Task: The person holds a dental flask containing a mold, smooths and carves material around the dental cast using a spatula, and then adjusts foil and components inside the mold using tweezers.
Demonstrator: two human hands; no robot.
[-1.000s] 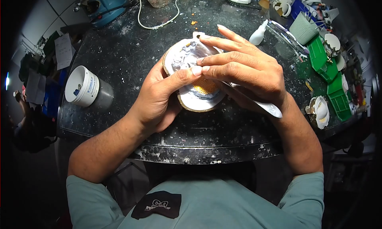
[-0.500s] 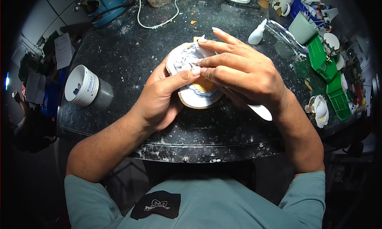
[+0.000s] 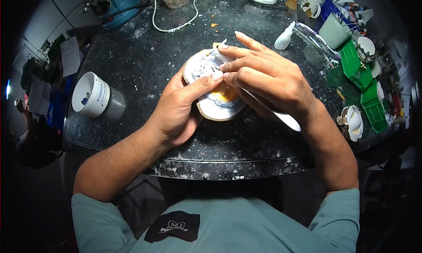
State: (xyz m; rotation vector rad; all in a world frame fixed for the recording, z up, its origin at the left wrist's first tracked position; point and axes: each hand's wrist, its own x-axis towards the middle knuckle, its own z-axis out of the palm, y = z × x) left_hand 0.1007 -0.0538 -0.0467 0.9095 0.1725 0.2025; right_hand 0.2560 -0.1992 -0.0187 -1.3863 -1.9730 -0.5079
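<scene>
My left hand is closed on the rim of a round white plaster model. Its thumb lies across the top, while the other fingers go underneath. An amber, mesh-textured patch shows on the model's lower half, and grey-white lumpy forms cover the upper half. My right hand grips a slim tool with a white, round-ended handle that sticks out below the palm. Its index, middle and thumb tips meet near the model's centre, close to my left thumb; the tool's working end is hidden there.
A white tub stands on the dark table at left. To the right are a small white squeeze bottle, green trays, a mesh-patterned cup and a plaster piece. A white cable curves across the back.
My right hand and the tool have shifted very slightly, with the fingertips still at the model's centre. My left hand keeps its hold on the model.
</scene>
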